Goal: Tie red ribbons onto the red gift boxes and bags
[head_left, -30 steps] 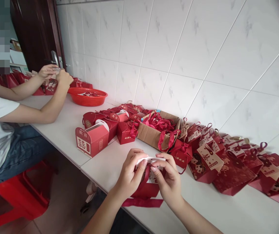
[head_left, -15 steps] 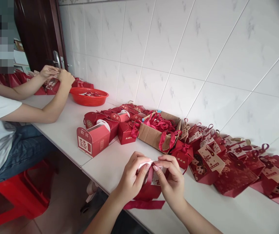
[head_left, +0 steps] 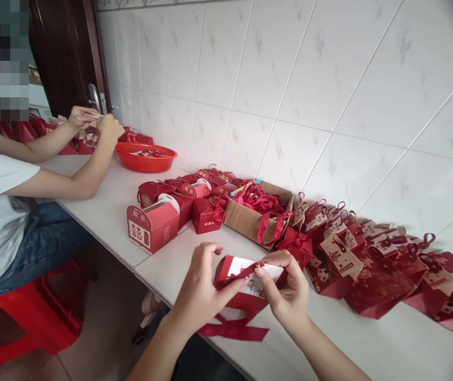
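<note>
Near the table's front edge stands a small red gift box (head_left: 246,302) with a white printed panel. A dark red ribbon (head_left: 239,272) crosses its top, and ribbon tails hang at its front. My right hand (head_left: 287,286) pinches the ribbon at the box top, beside a small gold-coloured bead. At the box's left side is my left hand (head_left: 200,288), fingers apart and index finger raised. Its thumb lies along the front of the box, over or touching the panel. The far side of the box is partly hidden by both hands.
A cardboard box (head_left: 246,225) of red ribbons stands ahead, with red gift boxes (head_left: 153,230) to its left. Tagged red gift bags (head_left: 380,283) line the right side. A co-worker's hands (head_left: 95,124) work beyond, near a red basin (head_left: 147,164).
My left hand has moved left and let go of the box top, its fingers spreading. My right hand keeps its pinch. More of the box's white panel now shows.
</note>
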Action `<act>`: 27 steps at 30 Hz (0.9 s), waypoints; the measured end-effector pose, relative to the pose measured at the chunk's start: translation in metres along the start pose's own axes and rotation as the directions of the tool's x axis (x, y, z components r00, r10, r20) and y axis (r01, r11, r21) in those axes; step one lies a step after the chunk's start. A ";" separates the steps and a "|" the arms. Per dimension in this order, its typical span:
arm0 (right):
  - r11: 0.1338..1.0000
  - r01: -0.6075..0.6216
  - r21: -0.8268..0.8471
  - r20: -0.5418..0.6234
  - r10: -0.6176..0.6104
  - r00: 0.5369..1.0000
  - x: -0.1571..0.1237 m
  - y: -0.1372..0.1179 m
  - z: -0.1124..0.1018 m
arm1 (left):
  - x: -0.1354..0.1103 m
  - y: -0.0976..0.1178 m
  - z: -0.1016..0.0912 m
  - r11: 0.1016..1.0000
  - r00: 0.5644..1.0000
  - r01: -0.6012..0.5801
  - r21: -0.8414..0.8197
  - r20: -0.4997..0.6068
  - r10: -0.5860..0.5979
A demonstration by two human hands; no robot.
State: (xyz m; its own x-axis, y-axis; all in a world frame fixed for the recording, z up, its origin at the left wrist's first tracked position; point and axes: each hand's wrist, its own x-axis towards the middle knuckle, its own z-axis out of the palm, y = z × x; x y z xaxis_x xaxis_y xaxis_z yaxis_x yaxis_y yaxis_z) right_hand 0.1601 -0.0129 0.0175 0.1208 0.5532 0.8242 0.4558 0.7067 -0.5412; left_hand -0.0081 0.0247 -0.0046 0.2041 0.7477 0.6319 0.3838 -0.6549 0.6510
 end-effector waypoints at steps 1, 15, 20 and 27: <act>1.000 0.018 -0.010 -0.010 -0.018 1.000 0.002 -0.001 -0.002 | 0.001 0.001 -0.004 0.998 0.998 0.042 0.038 0.054 -0.044; 0.990 -0.049 -0.135 -0.178 0.025 0.984 0.017 -0.009 -0.023 | -0.002 0.004 0.004 0.986 0.968 0.081 -0.146 0.249 -0.043; 0.990 0.050 -0.130 -0.101 -0.064 0.993 0.016 -0.007 -0.022 | 0.001 -0.004 0.009 0.963 0.979 0.114 -0.246 0.190 -0.067; 0.926 0.239 -0.293 -0.005 -0.251 0.968 0.018 -0.006 -0.025 | -0.001 -0.014 -0.023 0.880 0.993 0.114 -0.462 0.064 -0.095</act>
State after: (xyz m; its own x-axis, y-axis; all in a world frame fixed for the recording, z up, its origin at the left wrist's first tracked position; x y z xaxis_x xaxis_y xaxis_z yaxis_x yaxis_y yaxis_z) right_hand 0.1810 -0.0182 0.0400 0.0066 0.3559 0.9345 0.7094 0.6570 -0.2553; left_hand -0.0345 0.0299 -0.0045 0.2242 0.8122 0.5386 -0.0547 -0.5413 0.8390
